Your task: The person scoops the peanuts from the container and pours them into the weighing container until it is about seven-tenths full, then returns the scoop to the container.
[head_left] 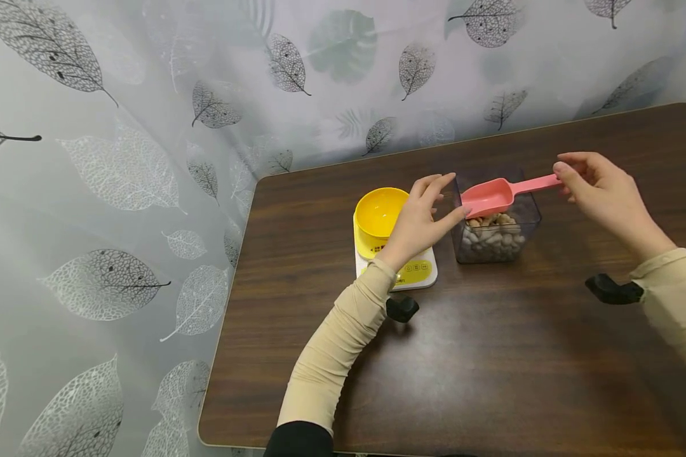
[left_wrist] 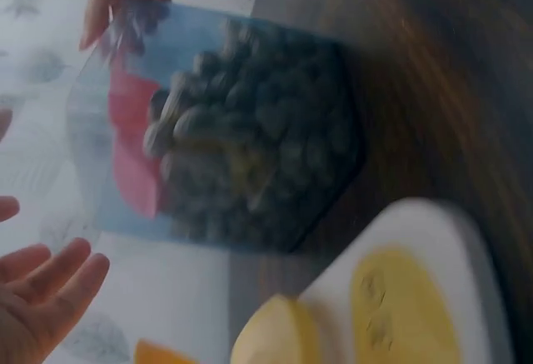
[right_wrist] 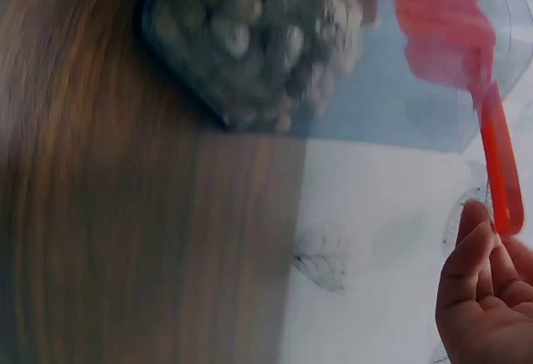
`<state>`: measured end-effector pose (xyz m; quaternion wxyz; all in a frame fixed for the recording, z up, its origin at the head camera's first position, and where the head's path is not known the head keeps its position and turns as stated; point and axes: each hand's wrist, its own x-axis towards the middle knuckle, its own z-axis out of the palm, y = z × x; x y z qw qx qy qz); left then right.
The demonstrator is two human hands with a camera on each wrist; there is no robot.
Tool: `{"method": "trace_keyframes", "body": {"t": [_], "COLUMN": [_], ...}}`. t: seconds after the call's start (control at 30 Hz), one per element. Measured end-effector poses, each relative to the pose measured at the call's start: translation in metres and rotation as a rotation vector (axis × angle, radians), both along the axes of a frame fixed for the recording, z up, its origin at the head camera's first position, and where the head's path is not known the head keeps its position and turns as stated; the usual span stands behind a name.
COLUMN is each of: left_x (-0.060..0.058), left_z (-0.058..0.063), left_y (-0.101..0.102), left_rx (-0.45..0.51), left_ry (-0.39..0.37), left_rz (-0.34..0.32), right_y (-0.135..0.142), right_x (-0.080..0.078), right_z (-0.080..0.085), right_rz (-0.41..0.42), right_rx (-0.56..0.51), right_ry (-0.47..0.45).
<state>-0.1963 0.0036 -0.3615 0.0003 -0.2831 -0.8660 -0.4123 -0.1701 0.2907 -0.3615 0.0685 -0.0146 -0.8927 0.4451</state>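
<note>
A pink scoop (head_left: pixel 488 197) lies across the top of a clear container (head_left: pixel 494 244), its bowl inside the walls and its handle slanting out over the right rim. My right hand (head_left: pixel 603 193) pinches the handle's end between thumb and fingers. Pale, nut-like pieces (left_wrist: pixel 258 106) fill the lower part of the container. Left of it, my left hand (head_left: pixel 414 222) is spread with fairly straight fingers near the rim and scoop tip. The left wrist view shows a gap between those fingers and the container wall. That hand partly hides a yellow bowl (head_left: pixel 380 209).
The yellow bowl stands on a white and yellow kitchen scale (head_left: pixel 429 273), just left of the container. All of this is on a dark wooden table (head_left: pixel 463 381). A leaf-patterned curtain (head_left: pixel 354 70) hangs along the table's back and left sides.
</note>
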Motion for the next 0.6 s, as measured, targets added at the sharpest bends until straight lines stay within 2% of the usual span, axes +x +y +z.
{"method": "trace_keyframes", "body": {"t": [0.07, 0.1, 0.3, 0.33, 0.43, 0.6], "left_x": [0.001, 0.001, 0.002, 0.002, 0.001, -0.001], "left_z": [-0.004, -0.006, -0.019, -0.021, -0.026, -0.033], "left_y": [0.007, 0.009, 0.022, 0.023, 0.027, 0.028], "left_rx": [0.023, 0.031, -0.01, -0.014, 0.0, 0.05], "left_ry": [-0.054, -0.074, -0.184, -0.194, -0.209, -0.234], "left_rz": [0.0, 0.003, 0.055, 0.064, 0.08, 0.077], "right_y": [-0.002, -0.003, -0.008, -0.008, -0.01, -0.014], "right_x": [-0.002, -0.003, -0.006, -0.006, -0.005, -0.006], "right_z": [-0.004, -0.007, -0.018, -0.019, -0.019, -0.012], "right_rz": [0.008, 0.021, 0.156, 0.183, 0.245, 0.314], "right_rx": [-0.107, -0.201, -0.97, -1.055, -1.175, -1.107], "right_ry": [-0.034, -0.05, -0.092, -0.089, -0.086, -0.016]}}
